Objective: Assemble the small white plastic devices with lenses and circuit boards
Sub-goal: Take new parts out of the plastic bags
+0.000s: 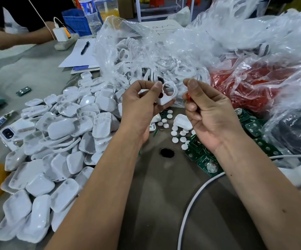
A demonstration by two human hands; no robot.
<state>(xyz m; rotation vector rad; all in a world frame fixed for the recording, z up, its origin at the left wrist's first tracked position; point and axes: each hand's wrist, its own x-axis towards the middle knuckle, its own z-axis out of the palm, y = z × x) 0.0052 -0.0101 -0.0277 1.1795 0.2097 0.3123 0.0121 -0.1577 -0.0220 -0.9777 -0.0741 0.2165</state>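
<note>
My left hand (pixel 142 103) holds a white plastic housing with a loop (pixel 166 95) between thumb and fingers, above the table's middle. My right hand (pixel 207 112) is beside it with fingers curled, pinching a small red part (pixel 188 96). Below the hands lie several white round lenses (pixel 175 133) and a loose white shell (pixel 182 120). Green circuit boards (pixel 207 163) lie under my right wrist. A large heap of white shells (pixel 59 141) fills the left side.
A clear bag of white looped housings (pixel 146 56) stands behind the hands, a bag of red parts (pixel 245 83) to its right. A white cable (pixel 191 204) curves at the lower right. Another person's arm (pixel 10 38), papers with a pen (pixel 84 48) and a phone (pixel 8 134) are at left.
</note>
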